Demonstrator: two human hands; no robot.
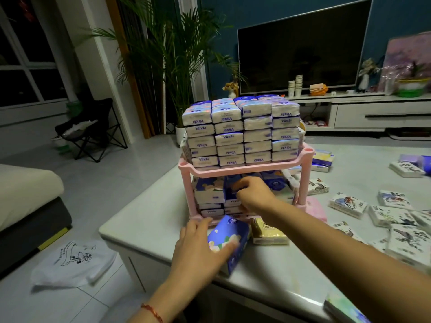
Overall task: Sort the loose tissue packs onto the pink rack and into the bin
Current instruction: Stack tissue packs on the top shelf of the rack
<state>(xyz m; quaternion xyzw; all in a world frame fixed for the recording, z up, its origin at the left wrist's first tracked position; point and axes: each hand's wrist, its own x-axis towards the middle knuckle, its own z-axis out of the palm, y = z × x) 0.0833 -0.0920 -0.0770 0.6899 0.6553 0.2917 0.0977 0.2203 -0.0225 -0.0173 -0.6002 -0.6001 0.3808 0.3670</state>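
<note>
The left hand (pixel 200 248) wraps thumb and fingers round a blue tissue pack (pixel 233 234), which lies tilted near the table's front edge, just before the pink rack (pixel 245 170). The right hand (pixel 254 194) reaches into the rack's lower shelf, fingers curled against the packs stacked there. Whether it pinches one or only nudges it, I cannot tell.

The worry is the tall stack (pixel 242 131) on the top shelf. It rises well above the rim, so forcing a pack into the crowded lower shelf could jolt the frame and topple a column. The blue pack might also slip off the edge (the tabletop looks glossy).

A beige pack (pixel 268 231) sits just beside the blue one, and more loose packs (pixel 349 203) lie scattered to the right. I can pick out no bin.

The table (pixel 144 220) is pale and smooth. Around it are a sofa (pixel 28 194), a white bag (pixel 72 262) on the tiled floor, a folding chair (pixel 93 131), a palm (pixel 172 54) and a dark television (pixel 300 50).
</note>
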